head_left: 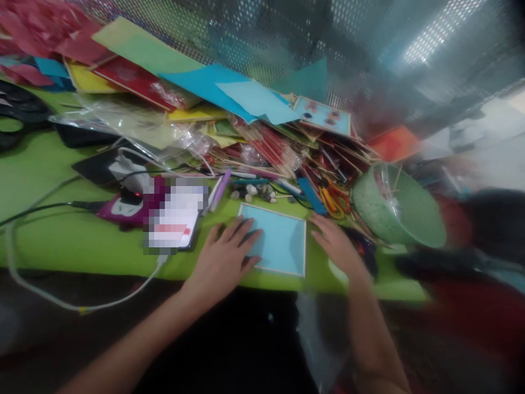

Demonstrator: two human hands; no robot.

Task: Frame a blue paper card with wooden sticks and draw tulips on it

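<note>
A light blue card with a pale, narrow border (279, 241) lies flat near the front edge of the green table. My left hand (229, 251) rests at its left side, fingers spread, some of them over the card's surface. Just past the card's right edge, my right hand (334, 241) has its fingers stretched out and holds nothing. Beyond the card's far edge sits a small heap of dark and white pebbles (252, 191). Scissors with orange handles (331, 202) and a blue-handled tool (312, 196) lie close to my right fingertips.
A charging phone (176, 216) and a purple power strip (123, 210) with cables lie left of my left hand. A green bowl (400, 208) stands at the right. Coloured sheets (205, 87) and bundled sticks (270, 145) pile up along the back. The table's front edge (123, 268) is near.
</note>
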